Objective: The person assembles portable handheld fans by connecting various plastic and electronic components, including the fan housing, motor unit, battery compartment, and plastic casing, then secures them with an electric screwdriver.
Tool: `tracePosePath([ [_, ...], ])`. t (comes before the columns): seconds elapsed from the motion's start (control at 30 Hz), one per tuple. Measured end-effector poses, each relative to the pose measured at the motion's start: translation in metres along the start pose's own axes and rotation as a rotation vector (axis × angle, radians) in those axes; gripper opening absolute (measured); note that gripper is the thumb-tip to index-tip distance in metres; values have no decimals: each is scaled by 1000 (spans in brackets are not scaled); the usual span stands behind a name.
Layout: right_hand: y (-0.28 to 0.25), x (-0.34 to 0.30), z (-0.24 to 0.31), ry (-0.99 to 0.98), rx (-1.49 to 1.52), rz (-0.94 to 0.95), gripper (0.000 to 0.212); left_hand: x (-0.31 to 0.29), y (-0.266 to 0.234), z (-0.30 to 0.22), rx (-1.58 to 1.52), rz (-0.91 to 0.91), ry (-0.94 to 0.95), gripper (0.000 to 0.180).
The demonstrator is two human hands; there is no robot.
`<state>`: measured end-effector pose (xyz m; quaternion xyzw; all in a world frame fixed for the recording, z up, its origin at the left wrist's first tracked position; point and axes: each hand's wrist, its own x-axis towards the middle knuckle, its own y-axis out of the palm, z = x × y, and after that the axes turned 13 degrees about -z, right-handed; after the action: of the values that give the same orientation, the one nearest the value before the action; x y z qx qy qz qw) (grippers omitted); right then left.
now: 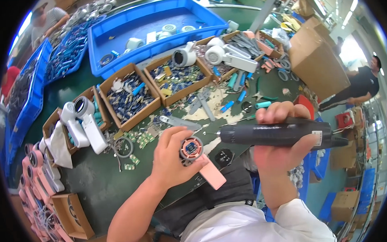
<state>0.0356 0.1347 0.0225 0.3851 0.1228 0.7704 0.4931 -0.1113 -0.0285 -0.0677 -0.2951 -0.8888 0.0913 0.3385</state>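
A pink handheld fan (213, 175) sits in my left hand (165, 155), which grips it around its round head. The fan's round end faces up and its inner parts show; its handle points down to the right. In my right hand (276, 157) a black electric screwdriver (258, 135) lies nearly level, its thin bit pointing left toward the fan head. Bit and fan are apart. On the table just right of the fan handle lies a round black part (224, 157). A grey handle piece (180, 121) lies beyond my left hand.
Cardboard boxes of circuit boards (129, 99) line the table behind my hands. A large blue bin (152, 47) holds white fan parts. White fans (90, 124) and pink fans (44, 177) are at the left. Green-handled pliers (263, 96) and blue battery cells (227, 106) lie farther right.
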Motion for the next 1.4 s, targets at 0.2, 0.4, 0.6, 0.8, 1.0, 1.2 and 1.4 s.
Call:
tracePosePath([
  [0.2,-109,28,7,134,-51,-734,74,5,-4,-7,160,-63,184,48],
  [0.4,-216,49,7,405,15,-1110,59,5,3,-15,343,-97,265,46],
  [0.6,-278,75,-21,336,8,-1314,60,2,8,-24,453,-77,258,37],
  [0.8,-278,93,-39,348,-18,-1279,61,-4,7,-22,450,-64,147,38],
  [1.0,-301,106,-50,378,-3,-1201,60,4,8,-34,380,-23,125,37],
  [1.2,-292,110,-55,380,-65,-1111,61,2,5,-28,401,-61,181,41],
  [1.4,-267,98,-47,557,-188,-1041,65,2,8,-34,428,-42,86,40],
])
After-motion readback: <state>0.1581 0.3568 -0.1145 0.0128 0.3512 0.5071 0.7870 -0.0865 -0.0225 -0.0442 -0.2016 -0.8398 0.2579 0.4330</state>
